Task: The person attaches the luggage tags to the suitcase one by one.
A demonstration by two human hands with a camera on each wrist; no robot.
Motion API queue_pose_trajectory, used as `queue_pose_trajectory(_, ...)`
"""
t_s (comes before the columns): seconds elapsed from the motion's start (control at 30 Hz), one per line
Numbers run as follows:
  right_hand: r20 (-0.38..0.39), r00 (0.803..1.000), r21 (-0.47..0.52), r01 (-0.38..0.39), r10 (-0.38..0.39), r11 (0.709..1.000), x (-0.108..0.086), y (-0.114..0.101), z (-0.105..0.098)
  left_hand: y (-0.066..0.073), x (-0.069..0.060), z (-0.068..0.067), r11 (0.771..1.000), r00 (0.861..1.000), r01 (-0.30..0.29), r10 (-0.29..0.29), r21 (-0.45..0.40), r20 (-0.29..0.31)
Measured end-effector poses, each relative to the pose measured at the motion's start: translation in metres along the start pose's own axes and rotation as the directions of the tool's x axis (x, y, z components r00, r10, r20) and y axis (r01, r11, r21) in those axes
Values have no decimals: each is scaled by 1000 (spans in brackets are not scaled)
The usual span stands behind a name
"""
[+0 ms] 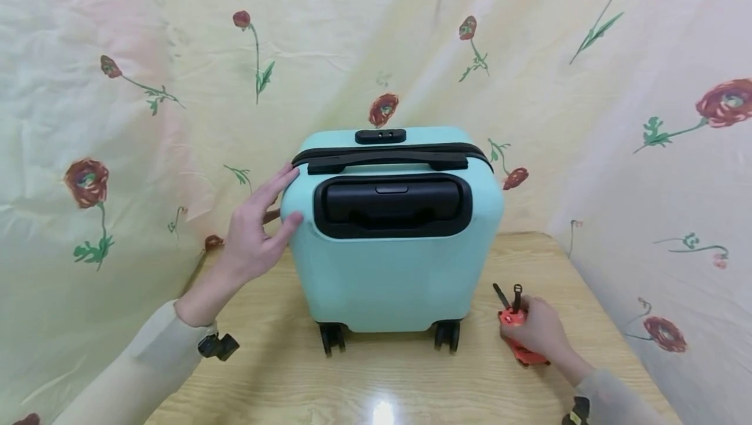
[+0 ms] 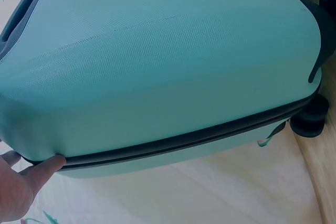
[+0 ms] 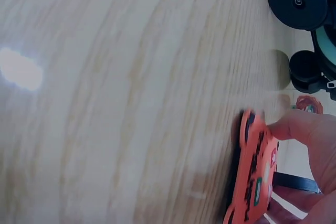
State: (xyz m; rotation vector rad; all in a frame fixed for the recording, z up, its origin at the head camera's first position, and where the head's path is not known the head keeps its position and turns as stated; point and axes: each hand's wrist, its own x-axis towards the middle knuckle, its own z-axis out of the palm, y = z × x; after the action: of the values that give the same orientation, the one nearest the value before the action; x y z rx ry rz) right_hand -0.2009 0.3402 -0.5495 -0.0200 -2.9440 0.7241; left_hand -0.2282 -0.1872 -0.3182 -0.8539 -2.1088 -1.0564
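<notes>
A mint-green suitcase [image 1: 388, 281] with black trim stands upright on its wheels. My left hand [image 1: 249, 239] rests against its upper left corner, fingers spread and thumb on the front; in the left wrist view, fingertips [image 2: 52, 163] touch beside the black seam of the suitcase [image 2: 173, 72]. To the right of the suitcase, my right hand [image 1: 543, 330] grips a flat red-orange tag [image 1: 529, 354] with a black strap. The right wrist view has the tag [image 3: 249, 177] low over the wooden surface, with thumb and fingers of the right hand [image 3: 315, 150] round its edges.
The suitcase's black wheels [image 1: 448, 335] stand on a light wooden table [image 1: 352, 392]. Flowered cloth [image 1: 329, 40] hangs behind and at both sides. Black top handle [image 1: 388, 158] and recessed pull handle [image 1: 393, 206] face the camera. A bright reflection lies at the front.
</notes>
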Motion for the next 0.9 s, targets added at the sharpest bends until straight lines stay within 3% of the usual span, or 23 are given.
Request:
queue_pose_trajectory(0.2, -15, 999, 38, -38, 38, 999, -6, 3, -5, 0, 0, 3, 1000, 1000, -23, 23, -8, -3)
queue_pose_trajectory(0.4, -119, 993, 74, 17, -8, 997, -2, 4, -19, 1, 2, 3, 1000, 1000, 1, -1, -5, -9)
queue_pose_trajectory(0.7, -155, 988, 150, 38, -15, 988, -1, -24, -75, 0, -2, 1, 1000, 1000, 2, -2, -18, -14)
queue_pose_trajectory(0.9, -256, 963, 185, 131, -81, 974, 1, -50, -113, 1, -1, 2, 1000, 1000, -4, 4, -12, -17)
